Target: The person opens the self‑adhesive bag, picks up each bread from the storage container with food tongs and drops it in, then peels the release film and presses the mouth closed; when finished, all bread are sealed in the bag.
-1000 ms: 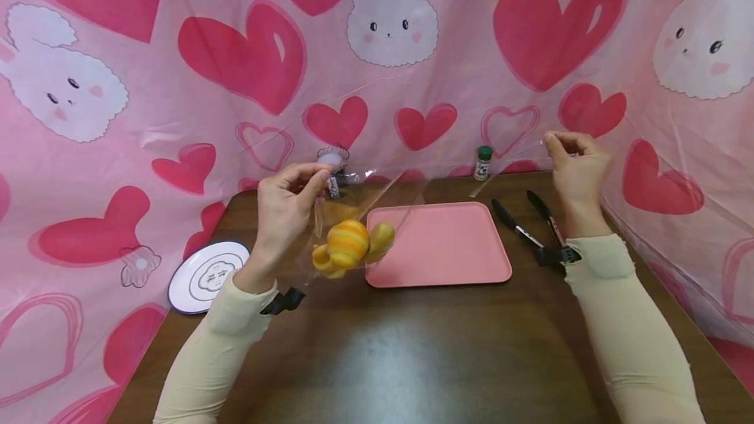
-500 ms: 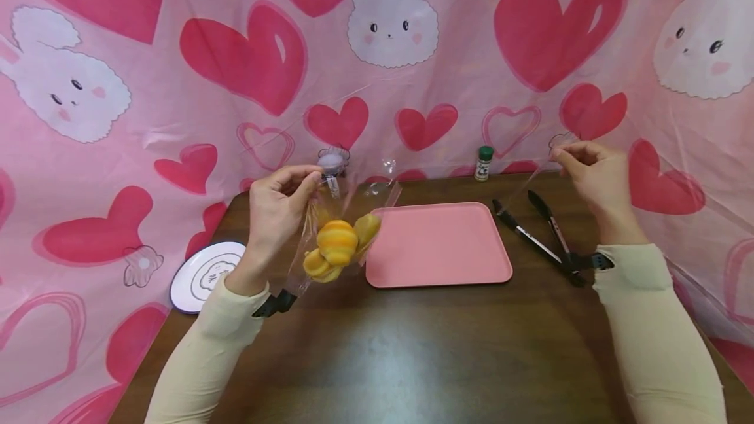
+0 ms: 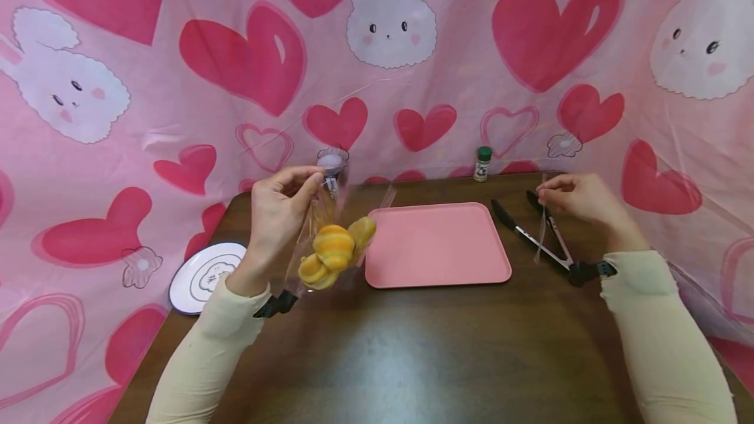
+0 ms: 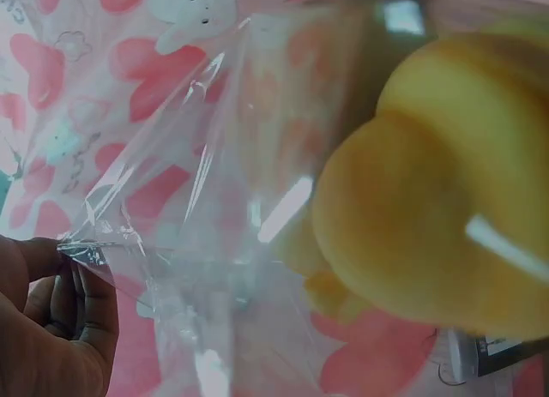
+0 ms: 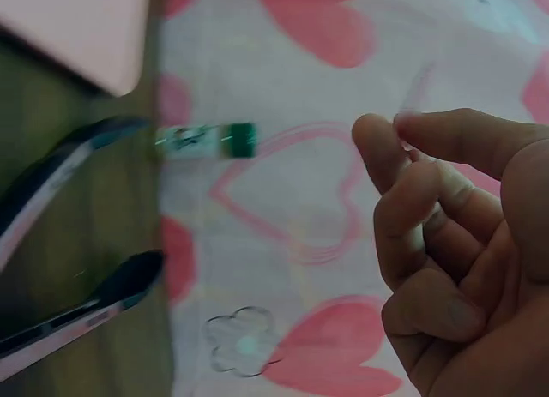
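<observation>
My left hand (image 3: pixel 277 214) pinches the upper edge of a clear plastic bag (image 4: pixel 206 157) between thumb and fingertips, above the table. Inside the bag hang several yellow, bread-like rolls (image 3: pixel 334 247), one round with orange stripes; the left wrist view shows them close up. Off to the right, my right hand (image 3: pixel 583 200) pinches a narrow clear plastic strip (image 3: pixel 540 234) that dangles apart from the bag. In the right wrist view thumb and forefinger meet at their tips, and the other fingers are curled. Below that hand lie black-tipped tongs (image 3: pixel 544 247), spread in a V.
A pink tray (image 3: pixel 436 247) lies mid-table between the hands. At the left edge rests a white plate (image 3: pixel 206 277) with a dark rim. A green-capped shaker bottle (image 3: pixel 482 164) stands at the back; another container (image 3: pixel 331 162) is partly behind the left hand. Heart-patterned cloth surrounds the table.
The right hand went rightward, then down, and its trailing strip now hangs straight over the tongs. The left hand shifted slightly left, and the bag of rolls sagged lower and closer to it.
</observation>
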The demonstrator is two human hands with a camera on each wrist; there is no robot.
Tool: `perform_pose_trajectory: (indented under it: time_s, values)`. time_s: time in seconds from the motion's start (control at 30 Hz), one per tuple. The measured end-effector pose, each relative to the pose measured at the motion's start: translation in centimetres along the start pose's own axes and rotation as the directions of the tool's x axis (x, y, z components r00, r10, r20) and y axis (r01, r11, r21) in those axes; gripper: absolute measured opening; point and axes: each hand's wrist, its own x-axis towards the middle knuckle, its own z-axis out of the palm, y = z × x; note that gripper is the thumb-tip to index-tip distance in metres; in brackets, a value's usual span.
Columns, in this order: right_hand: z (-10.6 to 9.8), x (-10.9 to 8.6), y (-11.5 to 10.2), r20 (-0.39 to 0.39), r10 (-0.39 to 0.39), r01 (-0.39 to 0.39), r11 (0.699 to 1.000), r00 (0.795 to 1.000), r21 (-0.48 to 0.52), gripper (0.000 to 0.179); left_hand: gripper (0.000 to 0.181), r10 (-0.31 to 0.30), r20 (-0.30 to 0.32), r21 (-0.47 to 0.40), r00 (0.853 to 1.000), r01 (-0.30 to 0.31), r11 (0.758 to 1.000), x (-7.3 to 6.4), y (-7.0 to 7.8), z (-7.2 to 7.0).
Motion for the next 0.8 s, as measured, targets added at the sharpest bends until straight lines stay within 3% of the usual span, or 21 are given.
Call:
perform_pose_trajectory:
  time_s: [0.2,0.5,0.8]
  values:
    - [2.3,0.9,2.6,0.093,0.019,-0.004,0.988,0.995,-0.156,0.024,0.021,0.059,-0.001,0.054,0.998,-0.059,0.997,0.2,-0.3,-0.3]
    - [4.4,0.8,4.9,0.171,0.150,-0.109,0.967,0.974,-0.229,0.027,0.021,0.057,0.006,0.038,0.998,-0.057,0.998,0.2,-0.3,-0.3]
    - [4.3,0.9,5.3,0.206,0.190,-0.130,0.952,0.960,-0.276,0.042,0.016,0.058,0.016,0.022,0.998,-0.058,0.998,0.1,-0.3,0.3]
